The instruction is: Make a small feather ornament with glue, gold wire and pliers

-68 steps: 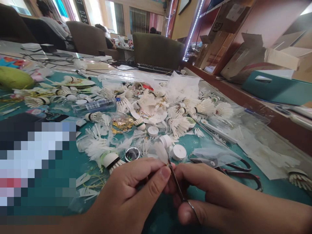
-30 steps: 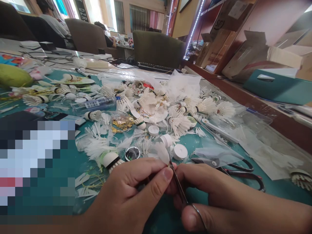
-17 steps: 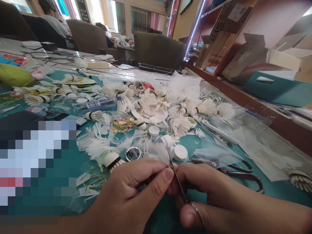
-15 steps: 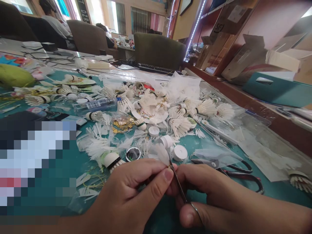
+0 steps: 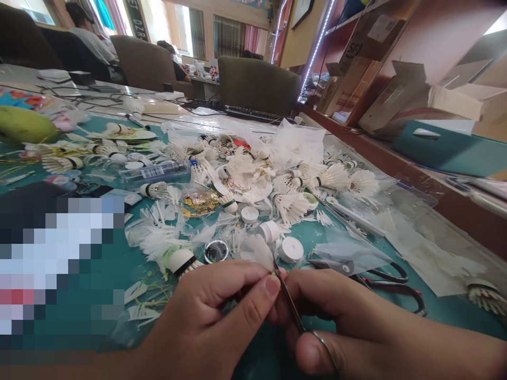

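Here, at near centre, the left hand [image 5: 222, 316] pinches a white feather [image 5: 262, 252], and the right hand [image 5: 336, 316], close against it, grips small scissors [image 5: 291, 306], blades beside the feather's lower end; larger scissors [image 5: 346, 268] lie to the right.

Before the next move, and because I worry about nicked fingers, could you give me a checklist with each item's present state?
1. Left hand grips the white feather: ok, pinched at its lower end.
2. Right hand holds the small scissors: ok, thumb at the handle loop.
3. Left thumb tip well clear of the blades: not ok, it lies right beside them.
4. Blades fully shut: cannot tell, too narrow and partly covered.
5. Feather clear of the tilted white cap: cannot tell, they overlap in view.
6. Black-handled scissors set down: ok, on the green mat.
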### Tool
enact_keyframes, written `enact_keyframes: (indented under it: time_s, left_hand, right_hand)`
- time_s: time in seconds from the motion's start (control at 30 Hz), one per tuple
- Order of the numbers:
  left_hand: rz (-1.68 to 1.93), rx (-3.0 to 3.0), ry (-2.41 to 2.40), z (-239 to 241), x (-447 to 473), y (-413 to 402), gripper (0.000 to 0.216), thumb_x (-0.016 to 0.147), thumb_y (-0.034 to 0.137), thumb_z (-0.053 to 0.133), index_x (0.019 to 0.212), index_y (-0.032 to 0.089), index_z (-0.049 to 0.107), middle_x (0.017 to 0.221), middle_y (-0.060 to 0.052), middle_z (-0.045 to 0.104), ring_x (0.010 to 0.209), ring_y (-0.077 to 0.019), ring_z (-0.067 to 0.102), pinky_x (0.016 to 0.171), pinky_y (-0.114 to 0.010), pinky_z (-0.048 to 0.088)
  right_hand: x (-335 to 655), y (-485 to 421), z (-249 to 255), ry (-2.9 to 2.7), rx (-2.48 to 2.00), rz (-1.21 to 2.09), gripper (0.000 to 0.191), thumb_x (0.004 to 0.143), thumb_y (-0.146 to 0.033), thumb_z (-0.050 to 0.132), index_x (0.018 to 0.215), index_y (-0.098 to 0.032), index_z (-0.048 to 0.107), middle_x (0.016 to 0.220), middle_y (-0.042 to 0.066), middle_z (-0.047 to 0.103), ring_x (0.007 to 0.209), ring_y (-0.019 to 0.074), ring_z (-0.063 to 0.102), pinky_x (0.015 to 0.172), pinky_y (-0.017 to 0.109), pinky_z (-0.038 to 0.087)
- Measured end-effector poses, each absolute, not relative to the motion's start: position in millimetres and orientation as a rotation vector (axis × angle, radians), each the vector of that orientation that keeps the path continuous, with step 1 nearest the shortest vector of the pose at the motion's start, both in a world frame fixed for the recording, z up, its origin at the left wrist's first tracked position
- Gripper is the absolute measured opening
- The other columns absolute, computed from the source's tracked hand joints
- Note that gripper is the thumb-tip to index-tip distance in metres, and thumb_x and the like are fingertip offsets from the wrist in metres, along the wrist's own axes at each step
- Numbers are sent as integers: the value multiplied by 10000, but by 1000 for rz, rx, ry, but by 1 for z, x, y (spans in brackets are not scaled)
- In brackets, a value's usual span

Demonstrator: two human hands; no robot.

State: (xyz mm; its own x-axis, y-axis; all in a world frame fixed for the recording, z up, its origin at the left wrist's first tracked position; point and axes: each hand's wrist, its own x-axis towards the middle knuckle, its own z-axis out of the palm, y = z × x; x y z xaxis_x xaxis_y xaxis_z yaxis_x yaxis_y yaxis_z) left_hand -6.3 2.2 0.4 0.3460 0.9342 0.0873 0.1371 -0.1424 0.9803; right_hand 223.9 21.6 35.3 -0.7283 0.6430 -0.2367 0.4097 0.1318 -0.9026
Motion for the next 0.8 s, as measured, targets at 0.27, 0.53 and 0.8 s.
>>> enact_keyframes:
  time_s: [0.27, 0.53, 0.8]
  left_hand:
    - [892, 1529, 942, 1, -5, 3, 397, 1089, 291, 598, 739, 238, 777, 743, 48, 825, 649, -115, 700, 599, -174, 531]
    - [894, 1527, 902, -3, -6, 5, 399, 1099, 301, 582, 760, 228, 778, 766, 39, 819, 702, -121, 718, 648, -184, 539]
    - [918, 1523, 935, -3, -4, 4, 367, 1088, 299, 596, 785, 236, 793, 768, 46, 828, 673, -113, 701, 599, -164, 522]
  right_hand:
    - [221, 18, 31, -2090, -999, 1690, 545, 1033, -721, 660, 1062, -178, 702, 1010, 61, 711, 912, 185, 631, 814, 270, 550]
    - [221, 17, 33, -2023, -969, 1725, 455, 1046, -641, 703, 1040, -187, 662, 978, 27, 664, 882, 154, 587, 798, 236, 514]
    - [222, 17, 30, -2028, -1016, 1713, 316, 1058, -517, 737, 1077, -207, 675, 1014, 8, 680, 904, 140, 578, 832, 224, 504]
